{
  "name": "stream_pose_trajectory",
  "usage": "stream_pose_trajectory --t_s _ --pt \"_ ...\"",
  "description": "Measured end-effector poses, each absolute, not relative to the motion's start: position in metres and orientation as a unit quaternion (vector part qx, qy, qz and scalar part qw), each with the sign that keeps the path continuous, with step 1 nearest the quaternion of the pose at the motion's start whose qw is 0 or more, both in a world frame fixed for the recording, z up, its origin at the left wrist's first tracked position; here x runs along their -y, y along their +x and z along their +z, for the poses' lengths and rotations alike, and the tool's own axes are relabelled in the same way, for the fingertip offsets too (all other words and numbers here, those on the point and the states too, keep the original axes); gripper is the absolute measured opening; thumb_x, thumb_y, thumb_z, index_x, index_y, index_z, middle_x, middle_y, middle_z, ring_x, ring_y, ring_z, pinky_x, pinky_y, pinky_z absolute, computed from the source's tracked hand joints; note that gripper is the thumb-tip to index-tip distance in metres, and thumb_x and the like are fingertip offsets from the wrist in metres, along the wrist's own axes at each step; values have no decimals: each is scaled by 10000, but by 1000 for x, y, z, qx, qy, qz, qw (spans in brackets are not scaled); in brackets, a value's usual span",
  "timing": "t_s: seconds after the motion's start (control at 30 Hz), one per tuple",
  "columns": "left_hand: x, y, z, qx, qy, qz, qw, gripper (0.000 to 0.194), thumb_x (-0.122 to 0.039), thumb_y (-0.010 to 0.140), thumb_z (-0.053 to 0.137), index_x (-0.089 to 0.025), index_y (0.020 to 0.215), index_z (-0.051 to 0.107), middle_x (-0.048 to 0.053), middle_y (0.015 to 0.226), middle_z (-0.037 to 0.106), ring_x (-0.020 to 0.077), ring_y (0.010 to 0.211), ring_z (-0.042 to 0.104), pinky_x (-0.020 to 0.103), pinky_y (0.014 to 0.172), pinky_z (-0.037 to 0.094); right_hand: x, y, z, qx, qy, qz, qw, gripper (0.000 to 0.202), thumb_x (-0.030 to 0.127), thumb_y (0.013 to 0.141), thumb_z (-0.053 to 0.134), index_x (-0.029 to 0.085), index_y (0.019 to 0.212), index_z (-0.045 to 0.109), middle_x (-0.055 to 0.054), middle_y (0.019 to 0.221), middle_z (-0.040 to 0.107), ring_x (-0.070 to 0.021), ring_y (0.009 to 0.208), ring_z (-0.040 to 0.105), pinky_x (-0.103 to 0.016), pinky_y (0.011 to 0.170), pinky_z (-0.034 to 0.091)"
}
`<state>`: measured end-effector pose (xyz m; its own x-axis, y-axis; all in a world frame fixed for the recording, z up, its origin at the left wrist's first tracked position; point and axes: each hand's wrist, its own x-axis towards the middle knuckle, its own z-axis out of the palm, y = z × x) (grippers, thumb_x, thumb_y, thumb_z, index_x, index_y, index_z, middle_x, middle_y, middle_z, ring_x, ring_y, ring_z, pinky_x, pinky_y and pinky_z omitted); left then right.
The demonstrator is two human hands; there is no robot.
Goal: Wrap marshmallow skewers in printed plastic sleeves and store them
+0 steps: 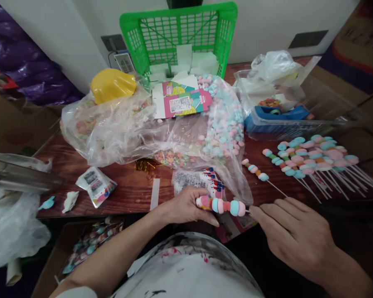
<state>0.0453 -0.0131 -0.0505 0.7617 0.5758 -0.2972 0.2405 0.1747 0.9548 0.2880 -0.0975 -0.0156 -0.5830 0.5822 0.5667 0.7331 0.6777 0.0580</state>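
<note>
A marshmallow skewer [225,206] in pink, blue and orange lies level between my hands, just over the table's front edge. My left hand [185,206] is closed round its left end, thumb along the near side. With its fingers pinched, my right hand [298,234] grips the white stick at the other end. Beyond my right hand, a shorter skewer [255,170] rests on the wood. A heap of finished-looking skewers [320,155] lies to the right, sticks toward me. Behind my left hand are printed packets [199,180].
Clear bags of ring candy [112,124] and marshmallows [225,124] fill the middle, a printed box [183,103] on top. A green crate [178,25] stands behind. A plastic tub [276,120] is at right. Stacked cards [96,184] lie left; below is a carton [57,248].
</note>
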Motion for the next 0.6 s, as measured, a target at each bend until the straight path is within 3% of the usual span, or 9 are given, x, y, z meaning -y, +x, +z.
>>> stream_pose_trajectory --t_s 0.13,0.23,0.37,0.5,0.6 --pt "18 46 -43 -298 740 107 593 358 -418 613 793 -132 728 613 -83 577 409 63 582 354 172 543 303 98 282 -15 882 -380 -127 249 242 1 789 470 113 933 628 -63 733 627 -174 714 538 -345 681 384" --pt "23 49 -42 -314 732 93 597 380 -438 609 791 -135 789 649 -87 580 406 65 580 349 171 544 299 100 273 -13 895 -356 -117 242 255 8 805 430 90 948 626 -68 729 615 -180 703 525 -355 669 377" --pt "27 53 -45 -318 701 99 631 390 -406 572 815 -137 805 656 -90 598 440 62 577 364 164 541 318 101 259 -8 902 -336 -138 231 263 15 814 403 79 922 635 -59 679 588 -170 639 492 -349 628 358" --pt "26 51 -41 -328 753 106 561 384 -424 592 800 -144 797 638 -79 627 495 76 609 420 175 568 331 100 254 -1 897 -331 -161 244 256 13 814 409 73 903 641 -55 639 576 -162 627 505 -341 628 361" --pt "26 45 -37 -341 771 113 526 489 -455 590 794 -178 957 627 -47 759 577 116 705 495 200 631 382 100 261 2 893 -332 -163 255 244 27 820 430 66 943 638 -74 685 606 -182 688 535 -355 659 378"
